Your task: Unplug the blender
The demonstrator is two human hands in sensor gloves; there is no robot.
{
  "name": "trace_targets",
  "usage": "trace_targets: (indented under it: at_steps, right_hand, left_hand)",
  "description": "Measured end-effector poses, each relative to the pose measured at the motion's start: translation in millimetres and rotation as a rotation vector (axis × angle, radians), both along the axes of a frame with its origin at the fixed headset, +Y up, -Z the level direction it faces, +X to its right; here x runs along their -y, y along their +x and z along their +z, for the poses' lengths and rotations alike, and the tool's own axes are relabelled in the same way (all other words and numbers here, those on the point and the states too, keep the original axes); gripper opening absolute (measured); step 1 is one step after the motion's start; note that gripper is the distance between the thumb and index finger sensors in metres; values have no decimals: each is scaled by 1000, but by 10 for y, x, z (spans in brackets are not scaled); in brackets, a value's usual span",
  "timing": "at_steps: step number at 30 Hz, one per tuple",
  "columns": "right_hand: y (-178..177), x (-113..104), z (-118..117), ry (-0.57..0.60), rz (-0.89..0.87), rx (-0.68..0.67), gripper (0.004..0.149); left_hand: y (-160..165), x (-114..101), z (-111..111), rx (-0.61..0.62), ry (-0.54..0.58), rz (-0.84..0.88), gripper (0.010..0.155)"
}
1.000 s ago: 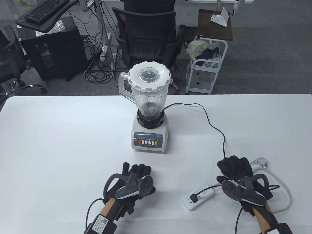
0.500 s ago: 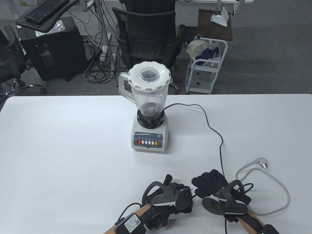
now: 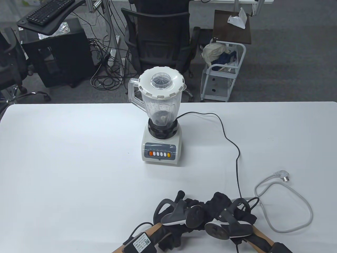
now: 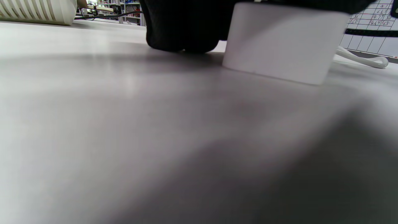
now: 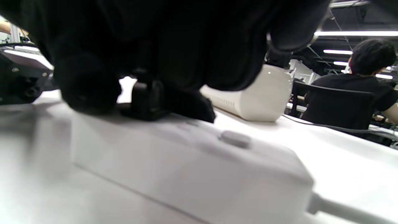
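The white blender (image 3: 161, 131) stands at the table's middle. Its black cord (image 3: 238, 158) runs right, then down to my hands. Both hands meet at the near edge and cover the white power strip in the table view. My left hand (image 3: 195, 205) holds the strip's end; in the left wrist view its fingers (image 4: 183, 28) lie on the strip (image 4: 279, 43). My right hand (image 3: 216, 201) pinches the black plug (image 5: 146, 99), which sits in the strip (image 5: 186, 161), with fingers (image 5: 87, 84) on both sides of it.
The strip's own white cable (image 3: 302, 203) loops at the right, its plug (image 3: 283, 176) lying loose. An office chair (image 3: 158, 37) and a white cart (image 3: 223, 68) stand beyond the far edge. A seated person (image 5: 357, 87) shows in the right wrist view.
Both hands have moved together onto the power strip at the near edge. The right hand has closed around the plug. The black cord has shifted slightly left.
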State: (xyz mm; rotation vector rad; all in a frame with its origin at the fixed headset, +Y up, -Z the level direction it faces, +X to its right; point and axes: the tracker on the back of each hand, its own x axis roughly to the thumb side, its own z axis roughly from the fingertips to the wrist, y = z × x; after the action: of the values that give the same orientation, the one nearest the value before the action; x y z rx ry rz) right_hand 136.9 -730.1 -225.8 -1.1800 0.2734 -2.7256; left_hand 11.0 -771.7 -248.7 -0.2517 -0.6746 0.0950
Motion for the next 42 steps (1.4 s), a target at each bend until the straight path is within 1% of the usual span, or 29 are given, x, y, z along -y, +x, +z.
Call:
trace_targets:
  at_steps: [1,4,6,8,10,12,16,21,23,25,29,31,33,35,36,37,39,40,42]
  right_hand:
    - [15,-2,-17,-3,1,-1,42]
    - [148,-16,-115,-82,-33,46,42]
    - [159,-12,-127,-124,-79,43,41]
    - [104,-26,-62,-84,-52,27,41]
    - [7,-49,40,60,54,-20,41]
    - [-23,-67,81,129,113,-37,41]
    - [7,-71,75,53,60,-11,41]
    - [-14,-87,123,122,121,-38,40]
    - [2,-96,132,102,131,-40,40]
    - [31,-102,118,82,136,-32,40]
    - [70,-90,-10,47,118,-8,39]
    - [43,-91,-11,23,103,-16,39]
    - [8,-91,79,116,156,-68,39]
    - [-11,-100,147,264,275,-104,40]
    - [-7,-105,147,284,291,-106,40]
    - [5,-113,121,257,271,-106,40]
    - [49,-139,37,155,177,-66,39]
    - [91,-210,17,153,118,-48,39]
    - [225,-522,9,177,-1,-10,38]
  left_hand:
    - [0,2,1,0,-4,0,82]
    - [11,3,4,2,-15,-15,81]
    - [23,5,4,-1,-4,-11,80]
    - [23,0,-4,1,-15,-23,80]
    - [23,2,-5,1,-20,-20,80]
    - [20,3,-4,3,-24,-22,80]
    - [33,3,-1,1,-28,-39,80]
    - [41,3,12,4,-27,-59,80]
    - [46,9,18,9,-27,-63,79]
    - [62,16,6,8,-56,-68,79]
    - [60,32,-11,6,-71,-83,78]
    - [56,36,-10,3,-73,-77,78]
    - [56,33,-12,3,-74,-82,78]
    - [74,21,-12,-1,-84,-91,78]
    - [82,18,-12,-3,-88,-100,78]
    - [86,17,-12,-3,-92,-108,78]
    - [83,21,-14,-7,-91,-108,77]
    - [82,22,-13,-7,-91,-110,77]
    - [79,25,-17,-9,-91,-107,77]
